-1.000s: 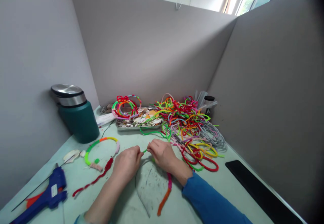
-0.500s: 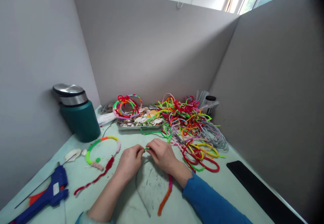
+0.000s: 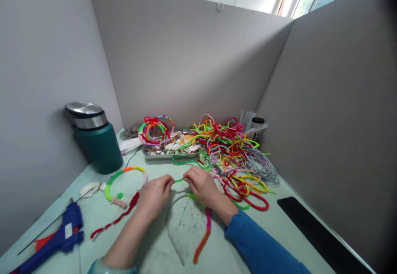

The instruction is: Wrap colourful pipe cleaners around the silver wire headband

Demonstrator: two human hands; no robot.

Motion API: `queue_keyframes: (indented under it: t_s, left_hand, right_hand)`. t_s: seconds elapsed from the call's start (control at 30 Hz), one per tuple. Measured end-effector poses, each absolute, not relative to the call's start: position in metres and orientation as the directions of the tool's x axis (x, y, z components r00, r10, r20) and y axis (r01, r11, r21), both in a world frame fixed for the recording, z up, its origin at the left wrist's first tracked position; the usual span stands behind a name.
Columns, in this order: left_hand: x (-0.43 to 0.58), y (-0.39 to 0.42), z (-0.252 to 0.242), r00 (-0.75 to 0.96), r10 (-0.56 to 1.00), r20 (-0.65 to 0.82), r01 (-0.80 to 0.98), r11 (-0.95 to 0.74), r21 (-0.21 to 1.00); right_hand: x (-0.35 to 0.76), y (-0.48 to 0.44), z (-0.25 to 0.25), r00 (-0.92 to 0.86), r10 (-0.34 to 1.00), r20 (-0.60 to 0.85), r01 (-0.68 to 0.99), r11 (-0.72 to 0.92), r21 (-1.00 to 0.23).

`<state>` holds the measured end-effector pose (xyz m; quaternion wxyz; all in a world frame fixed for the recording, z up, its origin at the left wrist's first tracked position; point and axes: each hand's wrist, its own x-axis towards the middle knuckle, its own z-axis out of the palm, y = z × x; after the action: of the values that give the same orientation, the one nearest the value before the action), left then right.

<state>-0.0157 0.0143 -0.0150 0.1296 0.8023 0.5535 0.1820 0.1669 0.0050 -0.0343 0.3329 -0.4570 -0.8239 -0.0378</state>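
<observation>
Left hand [image 3: 155, 194] and right hand [image 3: 201, 185] each pinch an end of a fuzzy green pipe cleaner [image 3: 178, 180] above a thin curved headband [image 3: 173, 232].

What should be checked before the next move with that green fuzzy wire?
1. Green wire pinched at both ends by the left hand and right hand: ok.
2. Wire runs straight between the hands: ok.
3. Headband lies flat below the hands: ok.
4. Wire joined to the headband: cannot tell.
5. Glue gun apart from both hands: ok.
</observation>
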Motion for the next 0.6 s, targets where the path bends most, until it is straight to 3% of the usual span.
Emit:
queue_keyframes:
  t_s: [0.2, 0.37, 0.6]
  left_hand:
    - [-0.008, 0.01, -0.019, 0.426, 0.886, 0.18, 0.786, -0.462, 0.41]
    - [-0.005, 0.007, -0.016, 0.385, 0.918, 0.097, 0.875, -0.396, 0.278]
    - [-0.013, 0.01, -0.012, 0.257, 0.962, 0.095, 0.911, -0.273, 0.308]
  right_hand:
    - [0.161, 0.004, -0.038, -0.41, 0.701, 0.584, 0.797, 0.586, -0.144]
    - [0.158, 0.005, -0.04, -0.465, 0.673, 0.575, 0.811, 0.584, -0.027]
    - [0.171, 0.007, -0.03, -0.303, 0.721, 0.623, 0.818, 0.533, -0.219]
